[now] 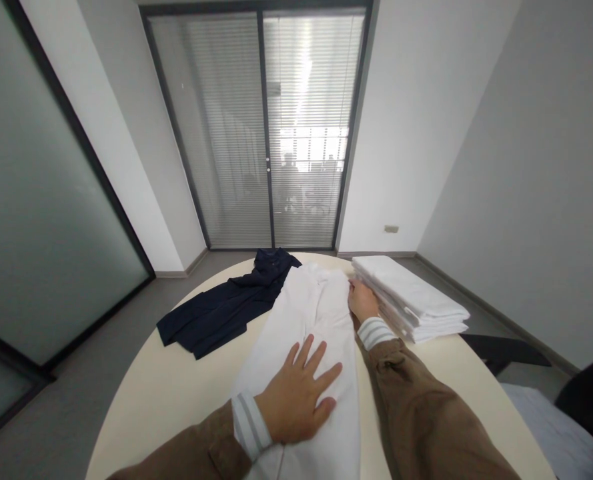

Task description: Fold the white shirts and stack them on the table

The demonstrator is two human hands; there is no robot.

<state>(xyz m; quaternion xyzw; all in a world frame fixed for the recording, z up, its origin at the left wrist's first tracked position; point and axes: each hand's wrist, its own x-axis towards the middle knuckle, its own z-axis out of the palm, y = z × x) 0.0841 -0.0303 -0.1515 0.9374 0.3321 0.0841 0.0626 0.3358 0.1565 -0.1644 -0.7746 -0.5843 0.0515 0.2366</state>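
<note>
A long white garment (321, 313) lies folded lengthwise down the middle of the table, its near end running out of view at the bottom. My left hand (301, 393) rests flat on it, fingers spread. At its far right edge, my right hand (362, 300) has its fingers curled in and closed on the cloth, with the fingertips partly hidden. Close beside that hand stands a stack of folded white garments (411, 293). To the left of the white garment a dark navy garment (226, 303) lies loosely folded, its far end bunched up.
The round cream table (176, 400) carries all the clothes. Beyond it are glass doors with blinds (266, 133) and a white wall. A dark chair (589, 393) stands at the lower right, with white cloth (551, 427) beside it.
</note>
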